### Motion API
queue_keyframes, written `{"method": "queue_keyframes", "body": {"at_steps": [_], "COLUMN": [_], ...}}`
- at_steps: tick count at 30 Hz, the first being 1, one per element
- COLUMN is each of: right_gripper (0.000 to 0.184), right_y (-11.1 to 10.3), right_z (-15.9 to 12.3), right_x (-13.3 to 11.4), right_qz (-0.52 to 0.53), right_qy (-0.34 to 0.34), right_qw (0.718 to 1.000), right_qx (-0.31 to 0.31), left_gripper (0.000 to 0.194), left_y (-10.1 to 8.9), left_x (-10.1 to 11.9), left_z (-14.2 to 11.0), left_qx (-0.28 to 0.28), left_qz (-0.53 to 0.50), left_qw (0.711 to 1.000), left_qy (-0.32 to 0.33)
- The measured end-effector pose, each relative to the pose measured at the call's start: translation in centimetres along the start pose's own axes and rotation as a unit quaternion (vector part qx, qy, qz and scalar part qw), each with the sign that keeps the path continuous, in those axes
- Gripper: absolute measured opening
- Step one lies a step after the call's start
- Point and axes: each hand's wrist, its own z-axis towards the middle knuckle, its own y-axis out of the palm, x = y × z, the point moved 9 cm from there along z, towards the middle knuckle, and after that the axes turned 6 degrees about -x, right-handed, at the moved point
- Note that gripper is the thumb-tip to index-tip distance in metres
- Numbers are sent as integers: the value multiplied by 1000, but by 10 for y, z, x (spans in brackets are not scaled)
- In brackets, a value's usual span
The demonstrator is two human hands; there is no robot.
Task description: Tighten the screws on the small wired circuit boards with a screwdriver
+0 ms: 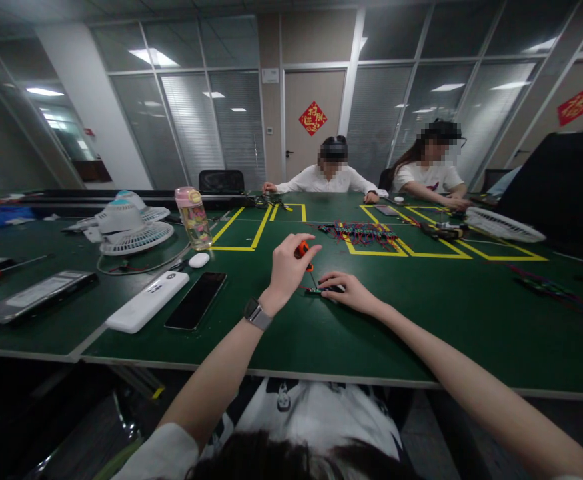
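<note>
My left hand (286, 267), with a grey-banded watch (258, 313) at its wrist, is closed around the orange and black handle of a screwdriver (302, 249). The screwdriver stands nearly upright, its thin shaft pointing down at a small green circuit board (313, 291). That board lies on the green table (291, 333), partly covered by the fingers of my right hand (348, 293), which press its right end against the tabletop. Whether the tip sits in a screw is too small to tell.
To my left are a black phone (196, 301), a white power bank (148, 303), a bottle (194, 219) and white fans (134, 227). A heap of wired boards (358, 233) lies beyond my hands, near yellow tape outlines. Two people (334, 172) sit across the table.
</note>
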Motion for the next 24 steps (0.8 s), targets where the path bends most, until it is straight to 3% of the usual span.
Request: {"method": "queue_keyframes", "body": {"at_steps": [8,15,24], "right_gripper": [17,17,18], "right_y": [0,-1,0], "right_z": [0,0,0], "right_x": [-1,-1,0], "right_qz": [-3,-6,-4], "right_qy": [-2,-5,-6], "right_qw": [1000,1000,1000], "right_qx": [-3,2,-2], "left_gripper": [36,26,33], "left_y": [16,-2,13], "left_x": [-10,-6,-4], "left_z": [0,1,2], "left_qx": [-54,-3,-54], "left_qz": [-142,-24,-140], "left_qw": [988,999,988], "left_qy": [-31,-35,-37]}}
